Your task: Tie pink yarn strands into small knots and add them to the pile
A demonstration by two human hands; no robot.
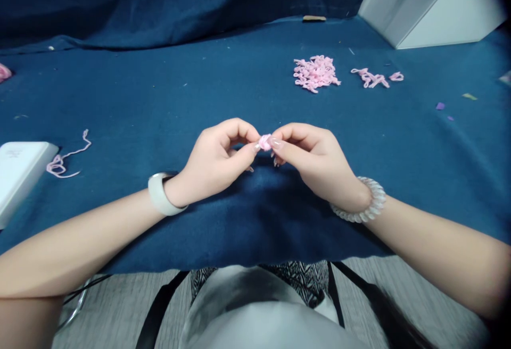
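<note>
1 cam here, worn on the head, facing forward and tilted down. The lap (pixel 259 322) and floor (pixel 107 312) run along the bottom edge, so it's basically looking from right above the lap. Left hand (pixel 221 157) and right hand (pixel 315 160) land near the middle of the view, pretty close to the lens. Past them it takes in the cloth (pixel 159 99) out to the drape (pixel 159 3) up top, with the box (pixel 447 19) farther off, cut off top right.
</note>
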